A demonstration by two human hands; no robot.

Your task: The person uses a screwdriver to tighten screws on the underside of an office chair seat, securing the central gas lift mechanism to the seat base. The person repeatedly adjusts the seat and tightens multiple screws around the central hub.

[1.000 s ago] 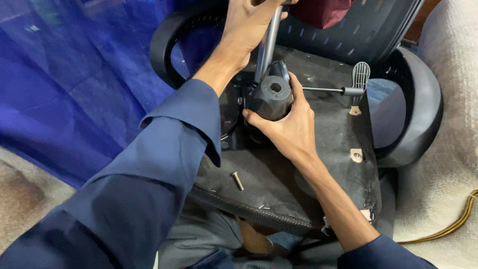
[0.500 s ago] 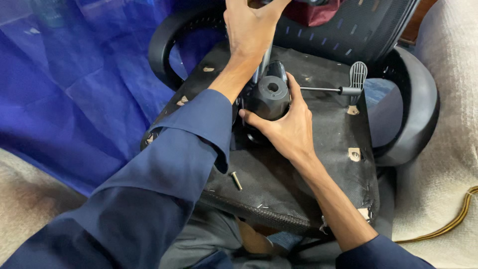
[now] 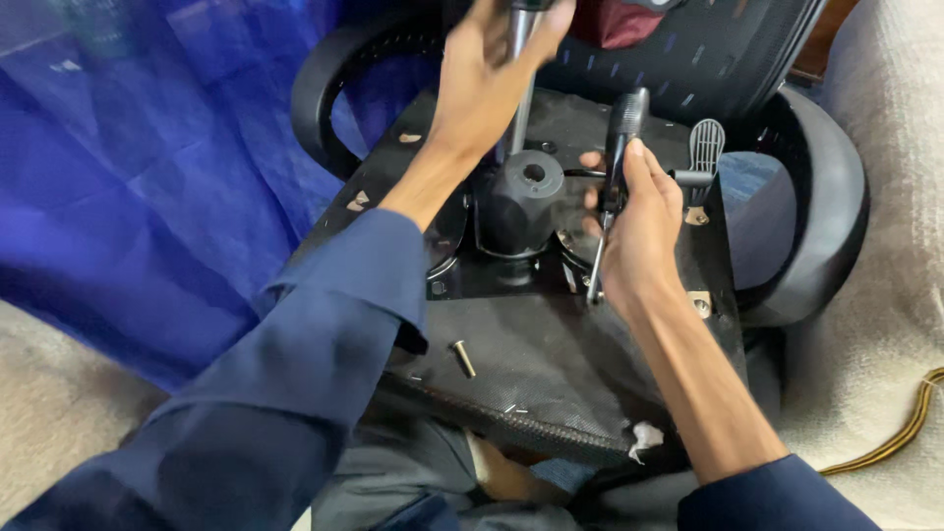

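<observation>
Screwdriver (image 3: pixel 618 147) gripped in right hand (image 3: pixel 639 226); left hand (image 3: pixel 487 74) fingers closed around metal post (image 3: pixel 518 88). Mid-fastening; tip probably needs seating on a screw.

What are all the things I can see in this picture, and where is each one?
Office chair: one, black, upturned with the seat underside facing up, centre.
Armrests: two, black, curved, one on each side of the seat.
Seat mechanism: one, black, round socket, middle of the underside.
Metal rod: one, silver, rising beside the mechanism.
Lever paddle: one, black, right of the mechanism.
Screwdriver: one, black handle with a metal shaft.
Loose bolt: one, brass-coloured, lying on the underside.
Sheet: one, blue, left.
Cord: one, yellowish, lower right.
Left hand: grips the metal rod, dark blue sleeve.
Right hand: holds the screwdriver.
</observation>
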